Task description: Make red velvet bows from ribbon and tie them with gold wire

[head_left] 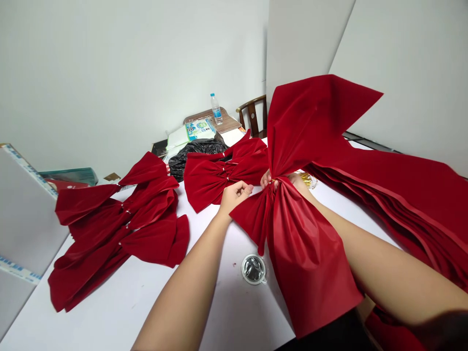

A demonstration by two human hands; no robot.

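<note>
A red velvet fabric piece (307, 263), gathered at its middle, hangs over the table's near edge with its other end standing up. My right hand (298, 183) grips the gathered middle, partly hidden behind the cloth. Something thin and gold (271, 181) lies around the pinch. Just left of it, my left hand (236, 195) is closed, thumb against curled fingers; what it holds, if anything, I cannot make out. Gold twist ties (309, 179) lie behind my right wrist. Nearer me on the table is a round, clear-rimmed roll (253, 269) with a dark middle.
Tied red bows (146, 209) lie at left, and more bows (224, 173) at centre. Stacked red fabric (395, 195) fills the right side. Behind are a black plastic bag (197, 151), a white-green package (199, 129), a water bottle (216, 109) and a wooden chair (253, 114).
</note>
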